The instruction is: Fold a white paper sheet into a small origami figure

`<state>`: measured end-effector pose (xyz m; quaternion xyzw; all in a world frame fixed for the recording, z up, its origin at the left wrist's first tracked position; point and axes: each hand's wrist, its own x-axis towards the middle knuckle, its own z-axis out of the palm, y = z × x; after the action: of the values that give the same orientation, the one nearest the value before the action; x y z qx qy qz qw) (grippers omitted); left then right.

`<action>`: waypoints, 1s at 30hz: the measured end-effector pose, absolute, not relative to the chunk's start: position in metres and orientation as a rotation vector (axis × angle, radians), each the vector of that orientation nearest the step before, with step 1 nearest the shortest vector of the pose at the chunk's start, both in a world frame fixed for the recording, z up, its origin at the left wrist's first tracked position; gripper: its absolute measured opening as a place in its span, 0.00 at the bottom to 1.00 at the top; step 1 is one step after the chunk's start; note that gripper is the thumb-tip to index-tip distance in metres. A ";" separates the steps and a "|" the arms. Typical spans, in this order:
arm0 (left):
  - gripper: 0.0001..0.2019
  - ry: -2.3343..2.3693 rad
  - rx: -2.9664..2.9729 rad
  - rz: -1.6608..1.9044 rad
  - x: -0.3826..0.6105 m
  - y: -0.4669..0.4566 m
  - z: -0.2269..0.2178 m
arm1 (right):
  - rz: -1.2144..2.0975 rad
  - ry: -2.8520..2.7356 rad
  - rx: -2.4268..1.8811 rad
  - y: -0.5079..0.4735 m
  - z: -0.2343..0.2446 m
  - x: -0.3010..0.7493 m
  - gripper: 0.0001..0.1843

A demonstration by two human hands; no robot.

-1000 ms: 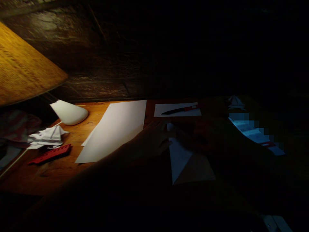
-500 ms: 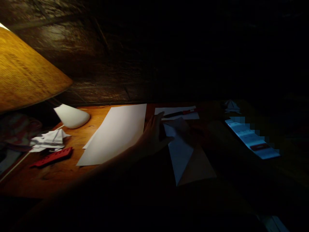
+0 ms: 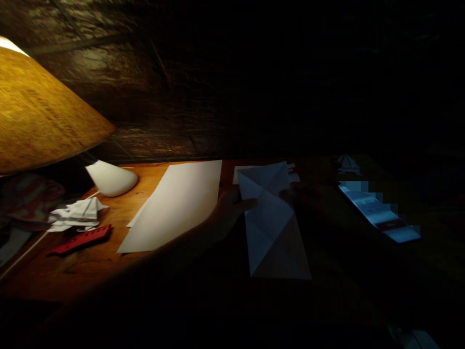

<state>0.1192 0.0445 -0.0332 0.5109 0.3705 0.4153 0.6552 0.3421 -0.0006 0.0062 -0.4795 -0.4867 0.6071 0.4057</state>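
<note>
A creased sheet of paper (image 3: 269, 228) stands in front of me, with diagonal folds crossing in its upper half and a shaded triangle at its lower right. My left hand (image 3: 234, 206) grips its left edge, the thumb lying over the front and the fingers behind. On the right edge, my right hand (image 3: 296, 194) is very dark; its fingertips meet the paper near the upper right side. Most of that hand is lost in shadow. The paper covers most of a smaller white piece (image 3: 236, 177) behind it.
Left of the paper lie blank white sheets (image 3: 178, 208). Further left are a lamp shade (image 3: 51, 111), a white lamp base (image 3: 112, 179), a folded paper figure (image 3: 78, 213) and a red object (image 3: 82, 240). To the right are a lit phone (image 3: 381, 213) and another folded paper figure (image 3: 348, 165).
The creased paper has opened out flatter and been raised, showing its crossing folds and now hiding the red and black pen-like tool behind. My right fingers have become faintly visible at its edge.
</note>
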 end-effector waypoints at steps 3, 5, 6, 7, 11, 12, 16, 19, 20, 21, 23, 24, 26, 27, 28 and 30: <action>0.13 0.838 1.110 0.949 0.119 0.047 -0.033 | 1.580 -1.334 -1.200 -0.002 0.011 0.342 0.14; 0.13 0.827 1.088 0.971 0.119 0.048 -0.032 | 1.569 -1.358 -1.264 -0.002 0.011 0.342 0.15; 0.12 0.820 1.084 0.983 0.119 0.048 -0.032 | 1.557 -1.333 -1.286 -0.002 0.010 0.343 0.15; 0.12 0.814 1.081 0.992 0.119 0.048 -0.031 | 1.548 -1.296 -1.301 -0.001 0.008 0.343 0.15; 0.12 0.804 1.085 0.993 0.119 0.048 -0.030 | 1.587 -1.111 -1.312 0.000 -0.001 0.347 0.13; 0.12 0.810 1.091 0.995 0.119 0.048 -0.029 | 1.614 -1.064 -1.302 0.001 -0.002 0.348 0.13; 0.13 0.858 1.113 1.019 0.117 0.047 -0.027 | 1.678 -1.011 -1.284 0.004 -0.004 0.350 0.16; 0.15 0.904 1.119 1.019 0.116 0.047 -0.026 | 1.616 -1.141 -1.366 0.008 -0.006 0.352 0.15; 0.16 0.922 1.125 1.031 0.116 0.048 -0.026 | 1.593 -1.190 -1.397 0.009 -0.006 0.352 0.14; 0.16 0.938 1.137 1.048 0.116 0.048 -0.026 | 1.571 -1.228 -1.419 0.010 -0.007 0.353 0.13; 0.14 0.962 1.178 1.091 0.117 0.049 -0.027 | 1.552 -1.263 -1.435 0.012 -0.009 0.353 0.12; 0.13 0.974 1.203 1.113 0.117 0.050 -0.027 | 1.549 -1.258 -1.434 0.012 -0.010 0.353 0.13; 0.13 1.005 1.265 1.150 0.116 0.050 -0.027 | 1.555 -1.223 -1.422 0.013 -0.012 0.353 0.13; 0.13 1.021 1.301 1.173 0.116 0.050 -0.027 | 1.560 -1.209 -1.413 0.013 -0.012 0.353 0.12; 0.14 1.034 1.342 1.201 0.115 0.050 -0.027 | 1.569 -1.208 -1.407 0.013 -0.012 0.352 0.12; 0.14 1.043 1.436 1.233 0.114 0.049 -0.025 | 1.569 -1.232 -1.392 0.012 -0.012 0.352 0.12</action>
<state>0.1143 0.0488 -0.0252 0.5863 0.4258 0.5034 0.4707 0.3521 0.0123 -0.0116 -0.5366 -0.4750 0.6048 0.3474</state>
